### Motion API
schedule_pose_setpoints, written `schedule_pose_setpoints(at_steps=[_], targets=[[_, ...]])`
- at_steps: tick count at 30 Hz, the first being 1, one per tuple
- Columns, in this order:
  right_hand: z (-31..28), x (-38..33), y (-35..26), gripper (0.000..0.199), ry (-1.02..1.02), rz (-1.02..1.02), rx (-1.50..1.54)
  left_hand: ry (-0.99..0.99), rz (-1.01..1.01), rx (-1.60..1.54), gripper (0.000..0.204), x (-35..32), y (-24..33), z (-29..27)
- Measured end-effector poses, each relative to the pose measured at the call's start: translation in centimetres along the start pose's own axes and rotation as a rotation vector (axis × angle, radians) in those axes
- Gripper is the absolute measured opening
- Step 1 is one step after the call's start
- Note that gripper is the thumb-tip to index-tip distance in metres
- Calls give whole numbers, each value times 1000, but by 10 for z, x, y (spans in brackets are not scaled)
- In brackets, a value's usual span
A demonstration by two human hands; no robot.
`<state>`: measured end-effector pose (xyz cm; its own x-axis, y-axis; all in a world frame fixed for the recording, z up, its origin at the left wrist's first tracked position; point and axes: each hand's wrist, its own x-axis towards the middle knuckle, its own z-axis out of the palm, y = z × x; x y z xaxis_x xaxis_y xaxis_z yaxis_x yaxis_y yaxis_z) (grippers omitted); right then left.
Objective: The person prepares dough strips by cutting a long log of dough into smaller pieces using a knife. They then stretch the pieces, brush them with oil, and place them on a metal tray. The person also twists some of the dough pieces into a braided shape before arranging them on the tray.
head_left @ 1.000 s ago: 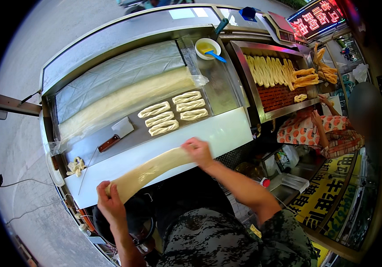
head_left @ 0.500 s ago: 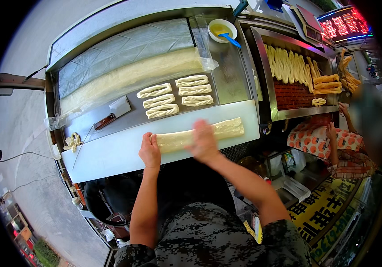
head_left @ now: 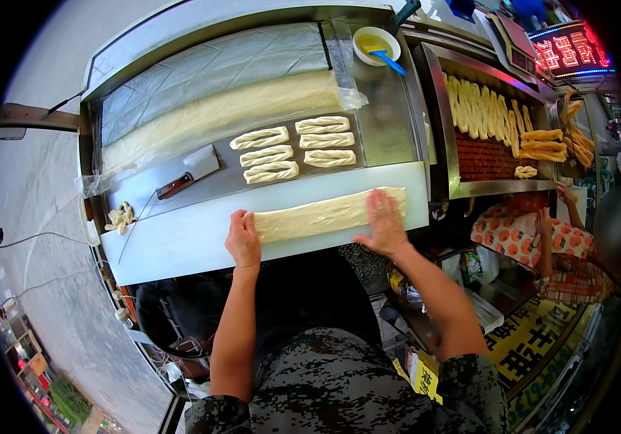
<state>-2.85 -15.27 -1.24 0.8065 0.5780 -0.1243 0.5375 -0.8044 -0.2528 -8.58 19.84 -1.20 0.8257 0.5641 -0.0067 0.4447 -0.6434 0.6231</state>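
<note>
A long flat strip of pale dough (head_left: 317, 218) lies along the white cutting board (head_left: 173, 253). At its left end my left hand (head_left: 243, 240) is closed, with curled fingers that pinch the dough's edge. My right hand (head_left: 385, 226) lies flat on the right part of the strip, palm down and fingers stretched out. Just beyond the board, several folded, twisted dough pieces (head_left: 270, 172) rest in two columns on the metal counter. A wide scraper knife with a wooden handle (head_left: 175, 186) lies to their left. Behind them stretches a large roll of dough (head_left: 223, 116) under clear plastic.
A white bowl (head_left: 360, 40) of yellow liquid holds a blue brush (head_left: 388, 62). On the right, a metal fryer (head_left: 456, 155) contains long dough sticks in reddish oil. A co-worker's hand (head_left: 544, 223) is near it. Dough scraps (head_left: 120, 218) sit at the board's left end.
My right hand has moved right along the strip and now rests flat near its right end. The strip looks flatter and wider. My left hand stays at the left end.
</note>
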Motion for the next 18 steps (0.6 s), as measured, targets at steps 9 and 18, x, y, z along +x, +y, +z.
schedule_pose_setpoints(at_steps=[9, 18], targets=[[13, 20, -23, 115, 93, 105, -81, -20, 21, -30, 21, 3, -2, -3], [43, 85, -199, 117, 139, 36, 240, -1, -29, 17, 18, 13, -26, -15]])
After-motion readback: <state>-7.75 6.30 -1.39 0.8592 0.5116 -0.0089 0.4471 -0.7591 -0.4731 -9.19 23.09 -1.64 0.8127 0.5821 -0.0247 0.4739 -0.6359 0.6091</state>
